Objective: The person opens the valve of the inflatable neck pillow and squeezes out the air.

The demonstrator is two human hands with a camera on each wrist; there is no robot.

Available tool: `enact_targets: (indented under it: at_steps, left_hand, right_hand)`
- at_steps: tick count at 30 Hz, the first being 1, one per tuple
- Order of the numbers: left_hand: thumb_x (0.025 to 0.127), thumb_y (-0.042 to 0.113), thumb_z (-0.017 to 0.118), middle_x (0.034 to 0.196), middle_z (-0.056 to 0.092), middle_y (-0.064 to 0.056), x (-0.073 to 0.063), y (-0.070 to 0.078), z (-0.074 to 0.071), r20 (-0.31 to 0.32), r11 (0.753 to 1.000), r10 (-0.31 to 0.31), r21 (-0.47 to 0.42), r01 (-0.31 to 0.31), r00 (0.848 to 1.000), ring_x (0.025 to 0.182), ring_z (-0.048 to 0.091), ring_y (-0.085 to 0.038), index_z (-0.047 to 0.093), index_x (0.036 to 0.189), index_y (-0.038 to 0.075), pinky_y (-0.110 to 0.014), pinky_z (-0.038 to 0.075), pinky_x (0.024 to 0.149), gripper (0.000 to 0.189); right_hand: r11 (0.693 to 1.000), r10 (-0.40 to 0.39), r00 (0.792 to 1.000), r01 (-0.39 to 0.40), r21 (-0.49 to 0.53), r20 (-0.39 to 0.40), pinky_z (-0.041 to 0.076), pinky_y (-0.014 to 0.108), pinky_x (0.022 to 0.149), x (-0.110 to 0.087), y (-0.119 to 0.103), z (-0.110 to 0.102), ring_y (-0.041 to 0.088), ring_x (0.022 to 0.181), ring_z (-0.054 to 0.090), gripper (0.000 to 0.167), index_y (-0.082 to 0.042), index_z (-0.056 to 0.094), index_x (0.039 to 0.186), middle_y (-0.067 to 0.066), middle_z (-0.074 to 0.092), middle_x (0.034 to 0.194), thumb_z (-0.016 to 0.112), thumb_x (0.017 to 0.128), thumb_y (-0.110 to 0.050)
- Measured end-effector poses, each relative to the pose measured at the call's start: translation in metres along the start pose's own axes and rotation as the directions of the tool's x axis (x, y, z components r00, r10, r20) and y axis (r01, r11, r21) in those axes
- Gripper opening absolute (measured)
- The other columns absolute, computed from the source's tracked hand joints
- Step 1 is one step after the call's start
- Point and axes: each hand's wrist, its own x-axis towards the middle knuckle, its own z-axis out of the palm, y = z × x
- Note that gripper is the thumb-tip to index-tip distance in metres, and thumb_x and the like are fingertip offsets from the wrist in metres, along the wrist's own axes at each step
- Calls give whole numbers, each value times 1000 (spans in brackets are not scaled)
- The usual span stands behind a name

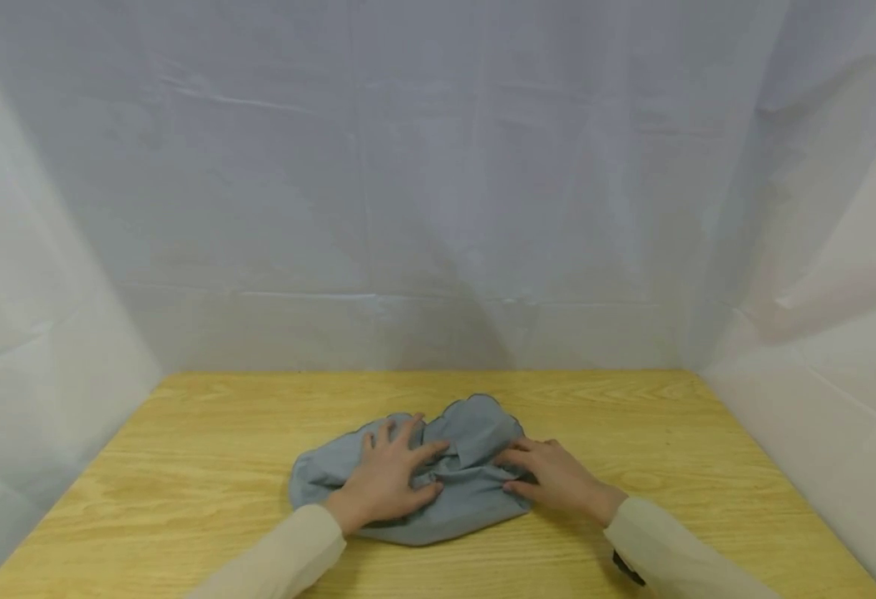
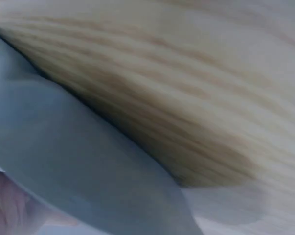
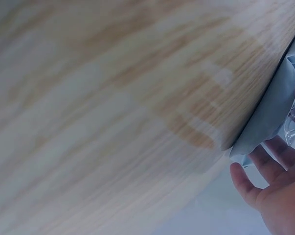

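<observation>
A yellow wood-grained table [image 1: 632, 424] bears a rumpled grey-blue cloth [image 1: 475, 495] with a dark edge

I see matt, wrinkled cloth [image 1: 475, 507] and a wood-grained tabletop [image 1: 220, 433], smooth and shiny enough to show reflections in my wrist views. The sheeting [image 1: 438, 166] looks to me like creased, faintly glossy plastic.
</observation>
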Motion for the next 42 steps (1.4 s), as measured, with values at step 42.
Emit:
enact_targets:
  at_steps: [42]
  left_hand:
    - [59,84,51,143,12,-39,-37,-2,-25,52,828,-561,22,561,826,118,1,-71,22,146,13,-82,6,84,116]
  right_hand:
    - [1000,-8,1000,7,-3,-22,43,47,84,-1,1,1,17,101,58,28,-23,60,113,-3,57,112,60,87,-34]
